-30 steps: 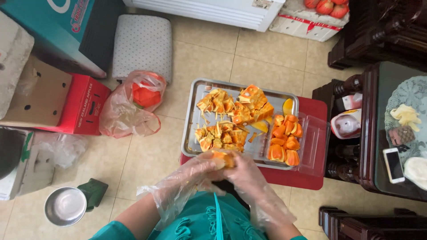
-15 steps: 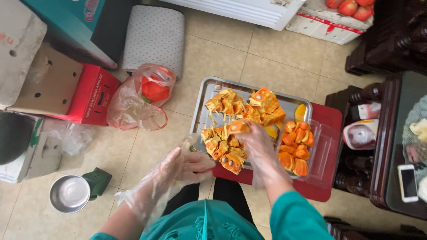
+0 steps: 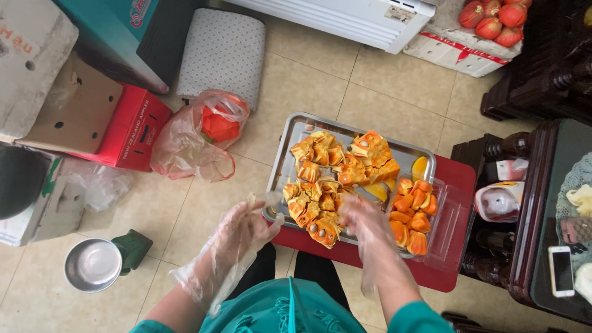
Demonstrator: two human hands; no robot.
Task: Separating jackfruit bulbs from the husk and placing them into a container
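Loose, open grip on both sides — right hand (image 3: pixel 364 225) spread on the orange fruit pieces (image 3: pixel 320 225) at the tray (image 3: pixel 285 154) front edge, left hand (image 3: pixel 243 228) empty beside it — soft, sticky flesh, likely best pinched by the rind.

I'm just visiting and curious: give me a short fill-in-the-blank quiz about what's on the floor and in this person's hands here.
1. Both hands wear thin clear plastic ____.
2. The right hand reaches into the orange fruit pieces piled on a ____ tray.
3. That tray rests on a low ____ stool.
4. The left hand hovers at the tray's near ____ corner.

Missing words: gloves; metal; red; left
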